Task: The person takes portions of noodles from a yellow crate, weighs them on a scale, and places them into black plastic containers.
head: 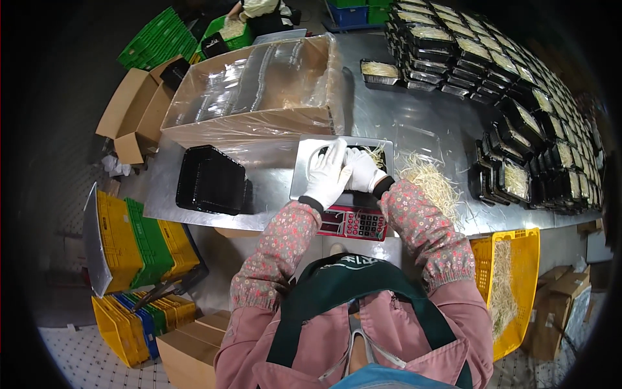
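Note:
Both my hands wear white gloves and meet over a black plastic tray [385, 160] on the metal platform [302, 170] of a weighing scale. My left hand [329, 172] lies with extended fingers across the tray's left part. Beside it, my right hand [362, 170] bends down into the tray, its fingertips hidden. Pale bean sprouts [374, 154] show in the tray's far right corner. The scale's red keypad panel [359, 223] faces me. A loose heap of sprouts [430, 182] lies right of the scale, with a clear plastic lid [418, 138] behind it.
Nested empty black trays [211, 180] stand at left. Behind the scale is a carton [252, 119] of clear lids. Stacked filled trays [515, 177] crowd the right. A yellow crate [527, 291] of sprouts stands below the table edge. Another person [265, 9] handles sprouts at a green crate.

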The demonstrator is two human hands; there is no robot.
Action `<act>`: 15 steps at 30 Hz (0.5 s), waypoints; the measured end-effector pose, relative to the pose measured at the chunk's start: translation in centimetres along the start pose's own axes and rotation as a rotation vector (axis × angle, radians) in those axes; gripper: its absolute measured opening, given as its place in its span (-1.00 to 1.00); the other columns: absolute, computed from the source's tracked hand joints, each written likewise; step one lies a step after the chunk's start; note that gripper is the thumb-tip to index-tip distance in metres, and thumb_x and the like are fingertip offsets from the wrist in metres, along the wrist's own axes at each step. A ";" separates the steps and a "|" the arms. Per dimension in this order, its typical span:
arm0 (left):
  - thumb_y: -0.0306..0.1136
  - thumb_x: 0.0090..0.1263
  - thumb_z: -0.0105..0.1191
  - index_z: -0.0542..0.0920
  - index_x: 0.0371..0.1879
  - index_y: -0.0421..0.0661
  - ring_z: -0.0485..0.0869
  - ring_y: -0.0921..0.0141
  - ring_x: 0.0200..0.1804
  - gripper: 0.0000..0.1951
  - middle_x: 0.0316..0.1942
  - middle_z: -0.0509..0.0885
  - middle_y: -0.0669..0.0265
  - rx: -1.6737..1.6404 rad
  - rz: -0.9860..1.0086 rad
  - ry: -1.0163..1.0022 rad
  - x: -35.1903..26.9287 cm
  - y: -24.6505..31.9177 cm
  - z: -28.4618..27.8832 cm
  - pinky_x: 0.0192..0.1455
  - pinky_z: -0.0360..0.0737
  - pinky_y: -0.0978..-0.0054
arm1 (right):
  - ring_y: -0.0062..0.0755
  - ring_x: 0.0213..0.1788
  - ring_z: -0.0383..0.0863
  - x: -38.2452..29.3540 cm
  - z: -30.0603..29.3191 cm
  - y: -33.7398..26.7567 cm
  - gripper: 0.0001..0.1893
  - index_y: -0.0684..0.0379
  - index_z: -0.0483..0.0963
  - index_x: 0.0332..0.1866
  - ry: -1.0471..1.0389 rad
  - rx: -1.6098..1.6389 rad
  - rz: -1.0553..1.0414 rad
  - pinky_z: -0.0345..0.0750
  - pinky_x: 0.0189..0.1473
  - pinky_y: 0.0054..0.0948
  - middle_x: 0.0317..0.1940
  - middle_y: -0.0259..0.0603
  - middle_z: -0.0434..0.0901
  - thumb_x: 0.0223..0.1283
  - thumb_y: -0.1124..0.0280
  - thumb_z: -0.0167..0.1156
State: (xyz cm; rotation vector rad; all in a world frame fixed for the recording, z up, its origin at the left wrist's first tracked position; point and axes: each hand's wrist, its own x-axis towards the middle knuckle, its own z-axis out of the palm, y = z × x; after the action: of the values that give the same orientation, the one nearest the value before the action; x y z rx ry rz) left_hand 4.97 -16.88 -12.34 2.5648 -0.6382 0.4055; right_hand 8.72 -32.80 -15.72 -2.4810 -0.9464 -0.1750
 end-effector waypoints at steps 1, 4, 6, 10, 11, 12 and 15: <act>-0.14 0.42 0.07 0.24 0.50 -0.19 0.42 0.08 0.41 -0.30 0.45 0.37 0.00 0.186 0.100 -0.046 0.3 -0.2 0.3 0.47 0.25 0.11 | 0.13 0.00 0.57 0.1 -0.6 0.1 -0.21 0.27 0.41 0.25 -0.012 0.060 -0.005 0.53 0.12 -0.11 -0.02 0.06 0.58 -0.11 0.05 0.42; -0.12 0.44 0.02 0.31 0.48 -0.12 0.44 0.10 0.38 -0.36 0.43 0.42 0.10 0.206 0.029 -0.097 0.1 -0.6 1.2 0.47 0.25 0.09 | 0.17 0.18 0.52 -0.8 -2.0 2.1 -0.02 0.33 0.30 0.38 -0.097 0.273 0.037 0.46 0.29 -0.12 0.15 0.17 0.53 -0.18 0.02 0.50; -0.13 0.44 0.03 0.33 0.47 -0.07 0.45 0.09 0.37 -0.38 0.41 0.44 0.08 0.185 -0.009 -0.108 -0.2 -0.4 1.2 0.45 0.27 0.07 | 0.12 0.34 0.41 -1.9 -4.9 2.3 0.15 0.30 0.17 0.50 -0.158 0.280 0.107 0.36 0.41 -0.16 0.30 0.21 0.42 -0.26 0.03 0.59; -0.12 0.49 0.02 0.29 0.49 -0.12 0.42 0.07 0.42 -0.37 0.42 0.42 0.00 0.091 0.035 -0.145 0.2 -1.1 0.1 0.51 0.18 0.05 | -0.03 0.46 0.31 -4.2 -11.8 3.2 -0.02 0.20 0.28 0.48 -0.114 0.341 0.158 0.28 0.49 -0.20 0.41 0.09 0.33 -0.11 0.13 0.57; -0.15 0.51 0.03 0.26 0.51 -0.11 0.40 0.10 0.45 -0.37 0.43 0.41 -0.04 -0.079 0.041 -0.085 0.5 -1.8 -0.7 0.53 0.20 0.12 | -0.02 0.42 0.36 -4.9 -13.2 3.8 -0.07 0.22 0.33 0.45 -0.057 0.478 0.187 0.28 0.49 -0.22 0.37 0.10 0.38 -0.10 0.19 0.57; -0.18 0.53 0.03 0.25 0.52 -0.11 0.42 0.17 0.44 -0.38 0.42 0.42 -0.02 -0.199 -0.084 -0.087 1.0 -1.8 -1.8 0.52 0.24 0.20 | -0.07 0.42 0.37 -5.9 -14.7 4.4 -0.11 0.21 0.34 0.45 -0.037 0.521 0.238 0.29 0.48 -0.25 0.36 0.06 0.40 -0.06 0.22 0.55; -0.29 0.61 -0.11 0.29 0.49 -0.17 0.35 0.28 0.50 -0.49 0.47 0.39 0.08 -0.703 -0.346 -0.059 1.9 -2.7 -6.8 0.55 0.22 0.35 | -0.17 0.41 0.41 -7.9 -16.6 6.6 -0.19 0.20 0.38 0.42 0.050 0.522 0.321 0.31 0.47 -0.30 0.33 -0.01 0.45 0.02 0.26 0.53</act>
State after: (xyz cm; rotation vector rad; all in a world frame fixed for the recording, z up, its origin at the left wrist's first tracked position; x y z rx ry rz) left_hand 6.79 -12.10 -6.80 1.9533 -0.2709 -0.0214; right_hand 7.90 -49.63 -5.93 -2.0879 -0.4803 0.1050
